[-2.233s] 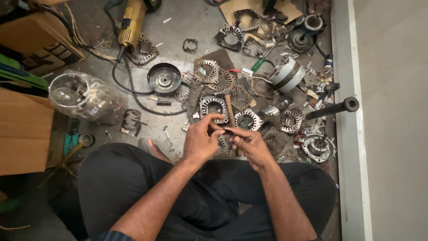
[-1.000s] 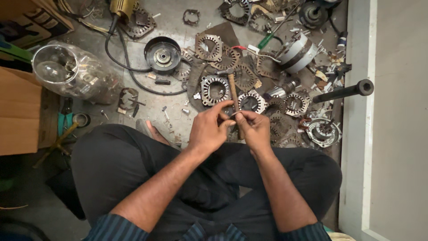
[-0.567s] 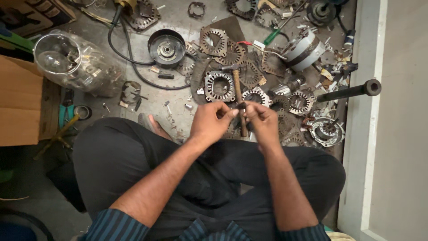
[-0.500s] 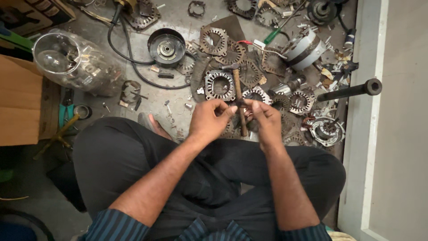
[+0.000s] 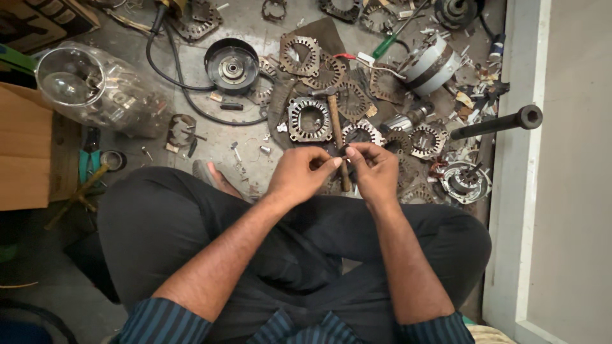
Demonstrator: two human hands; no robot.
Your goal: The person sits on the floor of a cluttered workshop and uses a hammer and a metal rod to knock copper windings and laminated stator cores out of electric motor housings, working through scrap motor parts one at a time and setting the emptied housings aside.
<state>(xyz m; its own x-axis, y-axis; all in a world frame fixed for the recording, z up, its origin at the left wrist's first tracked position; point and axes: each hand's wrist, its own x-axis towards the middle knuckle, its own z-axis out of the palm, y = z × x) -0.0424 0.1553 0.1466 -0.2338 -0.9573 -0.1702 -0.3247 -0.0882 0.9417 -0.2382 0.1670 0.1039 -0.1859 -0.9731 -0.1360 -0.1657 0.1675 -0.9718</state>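
Cross-legged among stripped motor stators [image 5: 310, 119], I am pinching a small dark part [image 5: 342, 153], too tiny to identify, between left hand [image 5: 299, 173] and right hand [image 5: 377, 170]; hammer [image 5: 335, 130] lying untouched.

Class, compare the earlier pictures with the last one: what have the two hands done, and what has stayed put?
The left hand and right hand stay together, fingertips pinching a small dark part between them; only the fingers shift slightly. The hammer, the stator rings and the clear jar lie unmoved on the floor.
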